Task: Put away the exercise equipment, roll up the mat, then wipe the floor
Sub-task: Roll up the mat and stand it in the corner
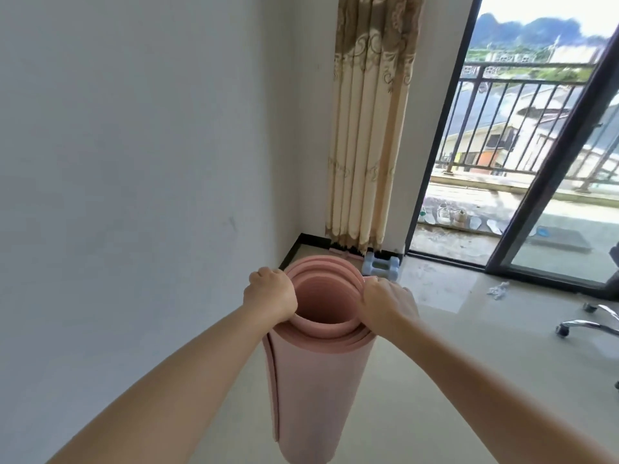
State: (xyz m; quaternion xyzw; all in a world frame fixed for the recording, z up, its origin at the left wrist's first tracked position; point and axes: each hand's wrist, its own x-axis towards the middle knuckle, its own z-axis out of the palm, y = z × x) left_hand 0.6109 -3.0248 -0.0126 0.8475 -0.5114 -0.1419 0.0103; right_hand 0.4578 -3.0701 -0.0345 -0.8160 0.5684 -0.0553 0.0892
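So the pink mat [318, 380] is rolled up and standing on end, long axis vertical, open top end pointing up at the camera. Left hand [269, 294] grips the left side of the mat's top rim, fingers curled over the edge, and right hand [385, 301] clamps the right side. Behind the mat, blue dumbbells [382, 264] sit by the curtain [365, 128], and a white rag [499, 289] lies off right of the mat.

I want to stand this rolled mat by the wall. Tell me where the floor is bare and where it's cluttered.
Bare tile lies along the white wall, left of the pink rolled mat gripped by the left hand and right hand. The corner is crowded: blue dumbbells sit below the curtain. Rightward, a crumpled white cloth and chair base take up floor.
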